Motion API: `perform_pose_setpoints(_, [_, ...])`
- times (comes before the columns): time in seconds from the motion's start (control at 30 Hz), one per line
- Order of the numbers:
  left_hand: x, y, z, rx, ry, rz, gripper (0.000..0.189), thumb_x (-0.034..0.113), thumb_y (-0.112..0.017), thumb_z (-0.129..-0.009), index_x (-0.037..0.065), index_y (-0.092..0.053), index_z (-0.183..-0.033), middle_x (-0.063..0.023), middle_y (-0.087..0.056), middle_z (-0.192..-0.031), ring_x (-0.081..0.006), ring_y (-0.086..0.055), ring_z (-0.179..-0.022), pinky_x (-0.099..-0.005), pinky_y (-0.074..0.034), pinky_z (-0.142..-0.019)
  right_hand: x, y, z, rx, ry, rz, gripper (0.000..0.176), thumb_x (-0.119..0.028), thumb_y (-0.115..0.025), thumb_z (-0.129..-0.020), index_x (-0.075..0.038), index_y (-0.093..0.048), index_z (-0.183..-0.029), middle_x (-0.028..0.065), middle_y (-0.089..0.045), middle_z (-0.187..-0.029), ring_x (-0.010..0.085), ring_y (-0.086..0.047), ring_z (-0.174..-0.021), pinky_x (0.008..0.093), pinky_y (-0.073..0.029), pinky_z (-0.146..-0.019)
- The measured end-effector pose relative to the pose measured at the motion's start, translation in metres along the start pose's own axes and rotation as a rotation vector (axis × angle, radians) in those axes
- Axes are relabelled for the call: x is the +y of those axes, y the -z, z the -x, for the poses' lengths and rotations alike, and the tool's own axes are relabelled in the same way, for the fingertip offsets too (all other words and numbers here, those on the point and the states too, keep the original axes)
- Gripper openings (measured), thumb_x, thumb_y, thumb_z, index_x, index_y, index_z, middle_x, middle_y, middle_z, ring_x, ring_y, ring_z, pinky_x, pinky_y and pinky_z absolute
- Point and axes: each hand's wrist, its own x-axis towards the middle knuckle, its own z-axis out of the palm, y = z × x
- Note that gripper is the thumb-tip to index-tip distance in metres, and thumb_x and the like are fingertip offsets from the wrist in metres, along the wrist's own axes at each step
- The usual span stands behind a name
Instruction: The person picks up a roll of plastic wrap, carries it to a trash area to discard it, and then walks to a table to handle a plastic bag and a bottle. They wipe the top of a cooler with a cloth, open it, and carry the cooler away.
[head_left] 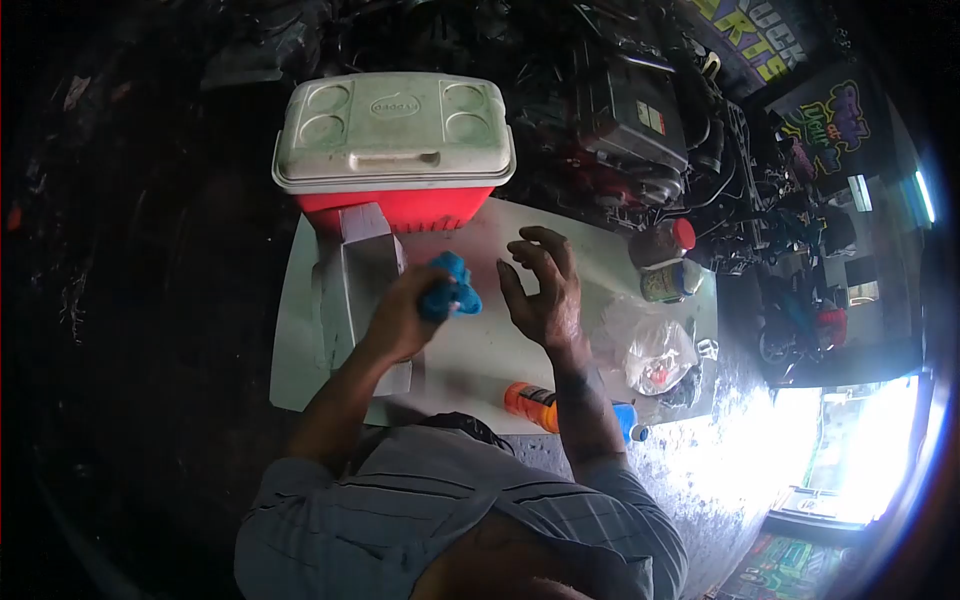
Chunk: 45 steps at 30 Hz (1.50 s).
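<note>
My left hand [402,310] is closed round a crumpled blue cloth [453,288], held over the middle of a pale table [470,362]. To its right, my right hand [545,290] is raised above the table with its fingers apart and curved, holding nothing. Beside my left hand lies a long, open grey-white cardboard box [365,262]. An orange bottle [530,403] lies on its side near the front edge, partly behind my right forearm. A blue bottle part with a cap [630,420] shows on the forearm's other side.
A red cooler with a white lid [395,125] stands at the table's back left. At the right are a red-lidded jar [665,240], a labelled container [668,282] and a clear plastic bag [655,350]. Dark machinery [640,120] stands behind the table.
</note>
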Motion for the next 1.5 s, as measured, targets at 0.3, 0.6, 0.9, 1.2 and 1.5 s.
perform_pose_setpoints(0.3, [-0.003, 0.027, -0.003, -0.003, 0.059, 0.236, 0.049, 0.018, -0.071, -0.073, 0.006, -0.048, -0.115, -0.0132, -0.056, -0.113, -0.0249, -0.054, -0.106, -0.0374, -0.043, -0.089, 0.022, -0.046, -0.071, -0.139, 0.290, 0.207, 0.042, -0.018, -0.070, -0.070, -0.010, -0.054, -0.108, 0.0121, -0.050, -0.112, 0.0277, -0.054, -0.092, 0.0390, -0.045, -0.076])
perform_pose_setpoints(0.6, [-0.065, 0.116, -0.069, 0.081, 0.043, -1.042, 0.078, 0.023, -0.070, -0.070, 0.022, -0.031, -0.136, -0.0118, -0.033, -0.135, -0.0354, -0.032, -0.123, -0.0549, -0.028, -0.096, 0.063, -0.100, -0.101, -0.421, 0.324, 0.551, 0.070, -0.027, -0.072, -0.067, -0.023, -0.040, -0.129, 0.0058, -0.041, -0.126, 0.0236, -0.036, -0.120, 0.0539, -0.026, -0.095])
perform_pose_setpoints(0.9, [-0.077, 0.157, -0.109, -0.186, 0.018, -1.044, 0.074, 0.031, -0.074, -0.066, 0.021, -0.039, -0.131, -0.0091, -0.039, -0.131, -0.0294, -0.031, -0.126, -0.0575, -0.025, -0.097, 0.087, -0.102, -0.115, -0.457, 0.439, 0.451, 0.070, -0.018, -0.072, -0.061, -0.023, -0.046, -0.126, 0.0069, -0.051, -0.120, 0.0261, -0.050, -0.106, 0.0407, -0.040, -0.090])
perform_pose_setpoints(1.2, [-0.082, 0.121, -0.172, -0.275, -0.215, -0.919, 0.068, 0.038, -0.067, -0.073, 0.018, -0.039, -0.132, -0.0139, -0.041, -0.132, -0.0334, -0.041, -0.118, -0.0465, -0.031, -0.099, 0.094, -0.131, -0.083, -0.216, 0.513, 0.586, 0.051, -0.014, -0.052, -0.077, -0.019, -0.044, -0.127, 0.0177, -0.037, -0.129, 0.0379, -0.036, -0.118, 0.0546, -0.029, -0.096])
perform_pose_setpoints(1.5, [-0.084, 0.102, -0.189, -0.419, -0.396, -1.191, 0.046, 0.034, -0.053, -0.083, 0.013, -0.041, -0.123, -0.0189, -0.047, -0.120, -0.0347, -0.057, -0.094, -0.0456, -0.048, -0.079, 0.077, -0.143, -0.051, -0.320, 0.279, 0.565, 0.055, -0.015, -0.054, -0.075, -0.016, -0.041, -0.128, 0.0106, -0.036, -0.131, 0.0291, -0.031, -0.124, 0.0547, -0.023, -0.095])
